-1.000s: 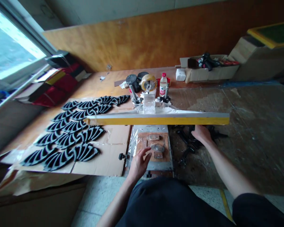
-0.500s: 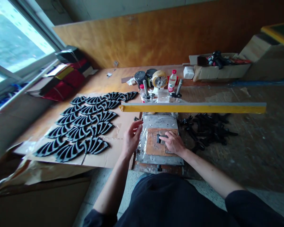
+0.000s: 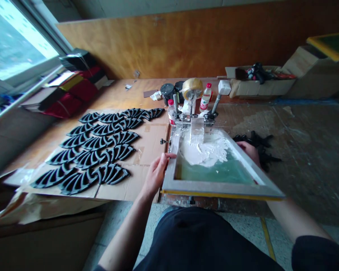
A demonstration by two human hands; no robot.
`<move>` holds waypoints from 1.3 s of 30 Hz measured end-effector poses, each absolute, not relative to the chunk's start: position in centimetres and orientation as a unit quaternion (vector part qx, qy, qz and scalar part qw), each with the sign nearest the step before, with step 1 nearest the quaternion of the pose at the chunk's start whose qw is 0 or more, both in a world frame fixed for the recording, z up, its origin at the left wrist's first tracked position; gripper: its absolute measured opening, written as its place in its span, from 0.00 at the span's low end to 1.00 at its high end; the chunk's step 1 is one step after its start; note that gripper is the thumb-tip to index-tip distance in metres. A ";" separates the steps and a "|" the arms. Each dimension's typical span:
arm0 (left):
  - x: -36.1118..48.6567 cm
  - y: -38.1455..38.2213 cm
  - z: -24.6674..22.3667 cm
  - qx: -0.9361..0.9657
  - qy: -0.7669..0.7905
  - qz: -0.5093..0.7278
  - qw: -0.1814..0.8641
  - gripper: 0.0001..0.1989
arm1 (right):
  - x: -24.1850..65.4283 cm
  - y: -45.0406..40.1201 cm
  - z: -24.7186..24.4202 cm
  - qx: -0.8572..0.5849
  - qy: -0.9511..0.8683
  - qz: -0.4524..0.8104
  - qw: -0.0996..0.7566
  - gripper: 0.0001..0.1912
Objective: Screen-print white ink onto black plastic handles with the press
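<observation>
Head view, and the framed screen [image 3: 214, 188] is centre stage, just right of the middle and low in the picture, with the left hand [image 3: 156, 172] at its left rail: index finger laid along the rail, the others loosely curled. Whether they grip beneath, I can't tell. Over on the opposite side, the right hand [image 3: 250, 152] sits partly hidden behind the right rail, so its finger state can't be read.

Here's the danger! If the two hands support the frame unevenly, it could twist, and the white paste [image 3: 202, 152] might creep toward the lower side. It's heaped toward the far end, under the pale block [image 3: 197, 130], so a sharp jolt could smear it across the green mesh [image 3: 211, 173]. And watch the black parts [image 3: 254, 138], right of centre, close to that right rail: one could snag under it and leave the frame crooked.

Containers now! The frame works like a shallow tray, paste inside. Upper right, an open cardboard box [image 3: 251, 89] holds a jumble of dark and reddish items. Top centre, a red-capped bottle [image 3: 205, 99] looks clear, its fill too small to judge; beside it to the left, a black tub [image 3: 167, 94], contents unreadable.
</observation>
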State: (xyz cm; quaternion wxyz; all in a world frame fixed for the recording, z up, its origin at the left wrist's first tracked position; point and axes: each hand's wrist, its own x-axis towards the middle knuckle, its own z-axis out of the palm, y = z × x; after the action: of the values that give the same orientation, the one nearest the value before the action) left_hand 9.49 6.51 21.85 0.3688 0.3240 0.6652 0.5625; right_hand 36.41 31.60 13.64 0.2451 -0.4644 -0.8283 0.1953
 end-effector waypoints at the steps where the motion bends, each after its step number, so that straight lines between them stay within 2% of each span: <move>1: 9.7 5.7 20.3 0.315 0.673 0.539 0.396 0.27 | 36.3 32.4 14.4 -0.469 -0.822 0.186 0.263 0.20; 3: 10.1 4.7 16.9 0.308 0.684 0.505 0.427 0.28 | 34.6 32.9 15.8 -0.442 -0.828 0.168 0.302 0.20; 4: 10.3 4.4 15.2 0.306 0.694 0.491 0.429 0.30 | 33.0 32.6 16.3 -0.408 -0.844 0.157 0.311 0.24; 6: 10.5 4.5 12.4 0.299 0.726 0.458 0.416 0.33 | 29.4 31.3 17.1 -0.328 -0.889 0.126 0.294 0.33; 7: 10.5 4.6 11.2 0.296 0.744 0.441 0.406 0.33 | 27.6 30.6 17.3 -0.301 -0.908 0.111 0.270 0.34; 9: 10.5 4.9 9.6 0.295 0.768 0.417 0.387 0.32 | 24.8 29.3 17.2 -0.275 -0.936 0.100 0.197 0.27; 11: 10.3 5.2 8.7 0.300 0.775 0.409 0.378 0.31 | 23.3 28.2 16.7 -0.270 -0.949 0.110 0.118 0.14; 14: 10.2 5.2 8.0 0.310 0.777 0.408 0.366 0.29 | 23.5 26.5 15.6 -0.247 -0.961 0.102 0.065 0.03; 19: 10.0 5.1 7.6 0.317 0.783 0.397 0.358 0.27 | 27.2 23.1 13.8 -0.084 -0.990 0.076 0.084 0.11; 23: 9.9 5.1 7.7 0.321 0.787 0.389 0.356 0.27 | 29.5 22.9 14.1 0.025 -0.992 0.093 0.078 0.11; 26: 9.9 5.1 8.0 0.324 0.784 0.391 0.357 0.26 | 29.1 24.0 14.9 0.009 -0.986 0.153 0.059 0.11; 30: 9.9 5.0 8.3 0.317 0.784 0.393 0.360 0.27 | 28.1 24.1 14.5 -0.084 -0.982 0.117 0.120 0.11; 32: 10.0 5.0 8.2 0.311 0.786 0.395 0.360 0.27 | 28.6 23.4 13.7 -0.060 -0.985 0.088 0.136 0.13; 35: 10.0 4.9 8.2 0.303 0.785 0.397 0.365 0.28 | 29.4 22.7 13.4 -0.029 -0.984 0.124 0.125 0.13; 37: 10.0 4.9 8.6 0.304 0.776 0.408 0.374 0.29 | 28.7 23.2 14.1 -0.075 -0.975 0.164 0.127 0.10; 39: 9.9 4.7 9.7 0.304 0.749 0.435 0.395 0.31 | 27.0 24.7 15.5 -0.149 -0.960 0.183 0.148 0.13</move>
State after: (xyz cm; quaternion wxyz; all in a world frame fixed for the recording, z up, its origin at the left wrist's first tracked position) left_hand 9.91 4.74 9.65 0.3951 0.3044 0.7495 0.4353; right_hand 27.03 24.65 15.49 0.1475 -0.1487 -0.9605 0.1834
